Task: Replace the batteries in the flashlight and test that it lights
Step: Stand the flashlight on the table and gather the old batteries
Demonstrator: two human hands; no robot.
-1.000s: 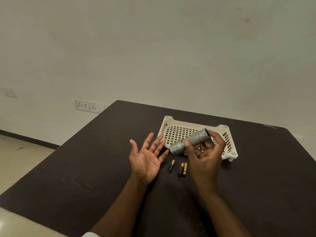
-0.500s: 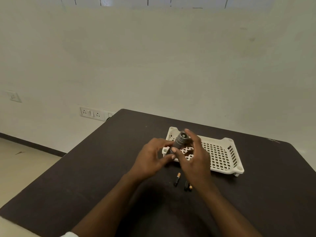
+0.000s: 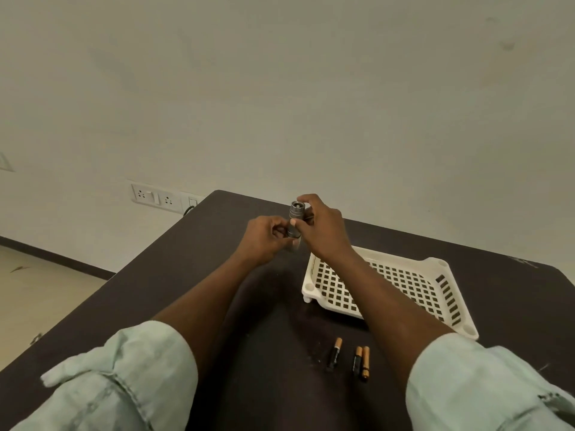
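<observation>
Soft, even indoor light fills the room; its source stays out of view. The wall [image 3: 311, 88] reads dull grey-green and dims toward the corners at 1 and 11 o'clock. The dark counter [image 3: 186, 290] shows no glare, only a faint shadow under the forearms near 6 o'clock. Wide-angle distortion bends the skirting at 9 o'clock and swells the sleeves [image 3: 130, 377] along the bottom edge. Focus is fair overall, slightly soft on the hands.
</observation>
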